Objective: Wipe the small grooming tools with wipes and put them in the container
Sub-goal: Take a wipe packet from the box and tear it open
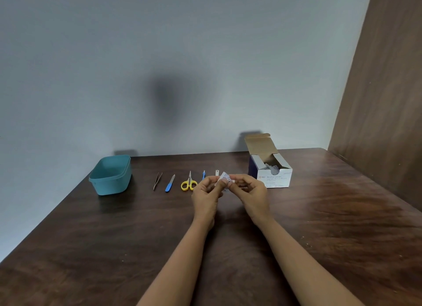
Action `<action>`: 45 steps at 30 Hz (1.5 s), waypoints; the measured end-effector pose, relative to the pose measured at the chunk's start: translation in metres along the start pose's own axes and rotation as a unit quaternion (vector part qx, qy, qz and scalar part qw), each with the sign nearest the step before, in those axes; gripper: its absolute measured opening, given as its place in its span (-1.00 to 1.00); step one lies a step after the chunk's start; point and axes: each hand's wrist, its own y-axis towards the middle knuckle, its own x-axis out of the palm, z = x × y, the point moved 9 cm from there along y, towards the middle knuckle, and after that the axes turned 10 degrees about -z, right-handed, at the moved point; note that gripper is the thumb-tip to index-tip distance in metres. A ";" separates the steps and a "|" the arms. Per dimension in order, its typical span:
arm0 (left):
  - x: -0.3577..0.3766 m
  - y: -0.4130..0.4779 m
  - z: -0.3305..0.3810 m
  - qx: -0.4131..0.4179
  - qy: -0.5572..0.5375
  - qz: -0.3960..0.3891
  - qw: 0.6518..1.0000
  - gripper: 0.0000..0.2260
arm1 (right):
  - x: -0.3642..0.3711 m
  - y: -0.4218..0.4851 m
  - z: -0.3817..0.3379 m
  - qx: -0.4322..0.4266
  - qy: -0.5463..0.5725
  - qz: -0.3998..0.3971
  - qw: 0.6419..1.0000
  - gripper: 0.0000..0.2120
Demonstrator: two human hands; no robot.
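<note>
Head view: left hand (206,192) and right hand (250,191) pinch wipe packet (225,177).

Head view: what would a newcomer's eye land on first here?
The left hand and right hand pinch a small wipe packet above the wooden table. Behind them lies a row of little tools, the yellow scissors brightest, with a teal container at far left and an open swab box at right.

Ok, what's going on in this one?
Both hands, left hand and right hand, pinch a small wipe packet above the table. The tweezers, blue file, yellow scissors, small blue tool and clipper lie in a row beyond them. The teal container stands to the left, the open swab box to the right.
</note>
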 end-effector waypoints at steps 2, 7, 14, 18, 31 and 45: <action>0.003 0.000 0.000 -0.001 -0.006 -0.010 1.000 -0.87 | -0.002 0.000 0.001 0.000 0.004 0.007 1.000 -0.88; 0.007 0.000 -0.001 -0.002 -0.014 -0.024 1.000 -0.87 | -0.001 0.002 0.008 0.026 -0.004 0.005 1.000 -0.86; 0.008 0.002 -0.003 -0.010 0.004 -0.031 0.999 -0.94 | 0.006 0.003 0.022 0.071 0.059 -0.039 0.995 -0.79; 0.007 0.002 -0.002 -0.009 0.033 -0.030 0.999 -0.93 | 0.009 0.005 0.025 0.077 0.036 -0.060 0.995 -0.75; 0.011 -0.006 0.013 0.022 0.063 -0.019 0.998 -0.81 | 0.010 0.004 0.025 0.077 0.109 -0.105 0.985 -0.85; 0.012 -0.006 0.012 0.020 0.048 -0.019 0.998 -0.85 | 0.008 0.001 0.020 0.085 0.107 -0.115 0.984 -0.86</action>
